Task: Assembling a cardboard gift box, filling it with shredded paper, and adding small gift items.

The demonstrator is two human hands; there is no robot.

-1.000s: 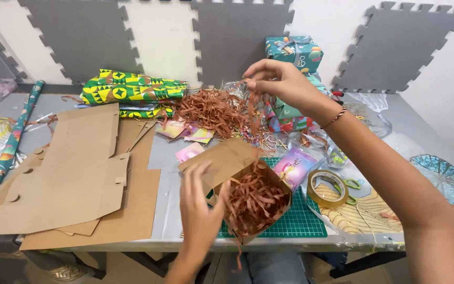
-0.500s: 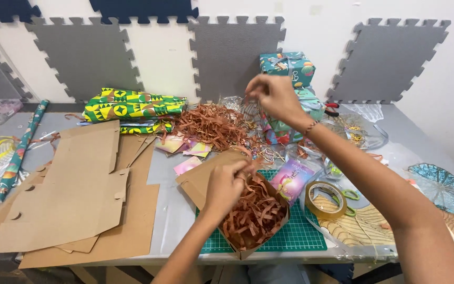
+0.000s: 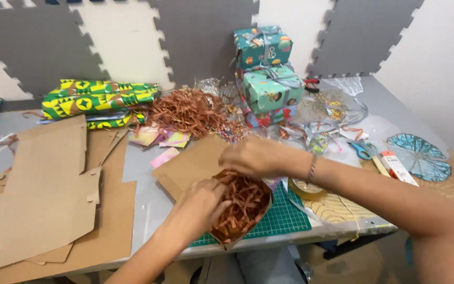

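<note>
Box (image 3: 195, 163) partly hidden under both hands, long axis from far left to near right, left hand (image 3: 200, 202) curled pressing shreds (image 3: 245, 202), right hand (image 3: 253, 156) cupped on top, fingertips unclear.

Two bare forearms and hands, no sleeves in view.

The left hand (image 3: 200, 202) and its forearm, rising from the near edge, carry nothing: no ring, watch or band shows. The right hand (image 3: 253, 156), coming in from the near right, has a thin beaded bracelet (image 3: 311, 168) at the wrist; the fingers look bare.
</note>
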